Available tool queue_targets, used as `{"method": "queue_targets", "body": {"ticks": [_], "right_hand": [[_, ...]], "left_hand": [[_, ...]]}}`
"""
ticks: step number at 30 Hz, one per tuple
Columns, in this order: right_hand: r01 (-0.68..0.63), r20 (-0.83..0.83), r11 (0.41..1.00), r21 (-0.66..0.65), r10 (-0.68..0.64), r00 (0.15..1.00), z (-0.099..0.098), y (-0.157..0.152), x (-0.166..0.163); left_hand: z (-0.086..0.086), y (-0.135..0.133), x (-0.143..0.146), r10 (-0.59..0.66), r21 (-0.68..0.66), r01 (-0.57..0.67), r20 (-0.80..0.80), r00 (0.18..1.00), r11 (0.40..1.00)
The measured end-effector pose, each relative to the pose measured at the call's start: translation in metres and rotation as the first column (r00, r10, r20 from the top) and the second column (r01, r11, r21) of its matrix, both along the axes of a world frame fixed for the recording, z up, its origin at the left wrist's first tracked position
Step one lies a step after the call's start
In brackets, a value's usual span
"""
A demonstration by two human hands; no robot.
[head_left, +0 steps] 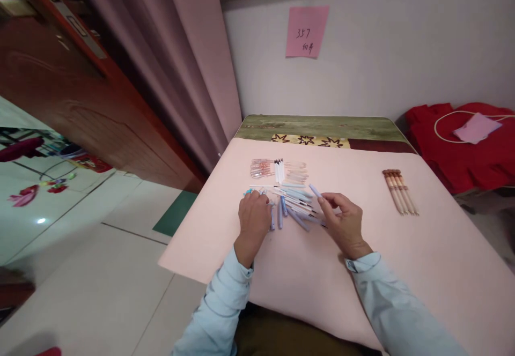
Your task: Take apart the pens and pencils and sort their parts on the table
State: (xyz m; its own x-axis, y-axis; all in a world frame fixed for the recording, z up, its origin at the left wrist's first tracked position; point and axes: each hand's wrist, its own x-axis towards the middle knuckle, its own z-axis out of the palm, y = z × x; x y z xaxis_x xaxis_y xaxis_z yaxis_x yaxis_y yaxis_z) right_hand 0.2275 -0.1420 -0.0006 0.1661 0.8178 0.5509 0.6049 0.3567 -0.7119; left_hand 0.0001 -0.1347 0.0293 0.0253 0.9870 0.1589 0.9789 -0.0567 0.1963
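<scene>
A pale purple pen barrel (314, 190) is pinched between the thumb and fingers of my right hand (344, 222), tilted up to the left. My left hand (254, 216) is curled at the left edge of a loose pile of pen parts; its fingertips point down and whatever they hold is hidden. Small bright blue pieces (248, 191) show just beyond its knuckles. Between the hands lie white pen refills (298, 204), light blue barrels (300, 192) and blue-purple barrels (280, 215). Behind them sit clear parts (261, 168), white pieces with black tips (279, 171) and pale translucent tubes (296, 173).
Several pens (401, 192) with brown ends lie side by side at the right of the pink-covered table (322, 275). A red cloth (462, 152) is beyond the right edge. Behind stand a wall with a pink note (307, 31), a curtain (189, 50) and a wooden door (80, 88).
</scene>
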Motion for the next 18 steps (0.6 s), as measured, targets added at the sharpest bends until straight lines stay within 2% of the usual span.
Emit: {"method": "queue_targets", "body": {"ticks": [10,15,18], "right_hand": [[-0.027,-0.002,1.000,-0.011,0.027,1.000,0.001,0.001,0.000],[-0.056,-0.011,0.997,-0.050,0.056,0.998,0.002,0.000,0.001],[0.030,0.055,0.996,-0.089,-0.025,0.998,0.005,0.002,0.004]], "left_hand": [[-0.006,0.004,0.000,0.024,0.018,-0.025,0.054,0.998,1.000],[0.000,0.005,-0.011,0.078,0.076,-0.095,0.200,0.977,0.993],[0.006,0.002,-0.027,0.116,0.116,-0.157,0.300,0.947,0.981]]}}
